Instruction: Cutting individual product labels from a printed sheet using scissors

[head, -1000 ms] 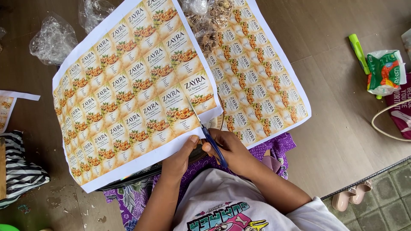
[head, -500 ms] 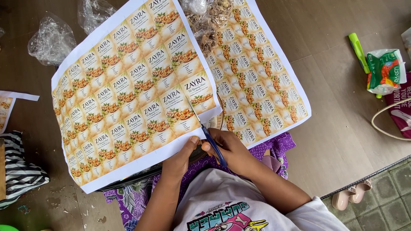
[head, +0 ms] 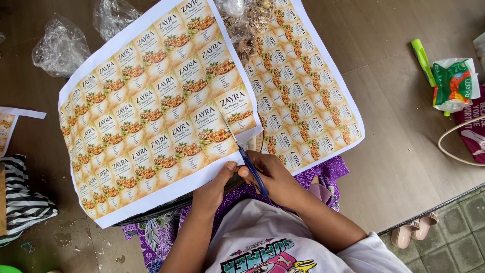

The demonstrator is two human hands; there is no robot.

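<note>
The label sheet (head: 151, 111) lies across the person's lap and the floor, a grid of orange and white labels. The scissors (head: 242, 151), gripped in the right hand (head: 275, 177), have their blades up between two columns near the sheet's right edge, a little further in than a second ago, so the cut has lengthened. The left hand (head: 217, 184) pinches the sheet's lower edge. A second sheet (head: 303, 101) lies beside it; a green marker (head: 422, 58) and snack packet (head: 454, 83) sit well apart.
</note>
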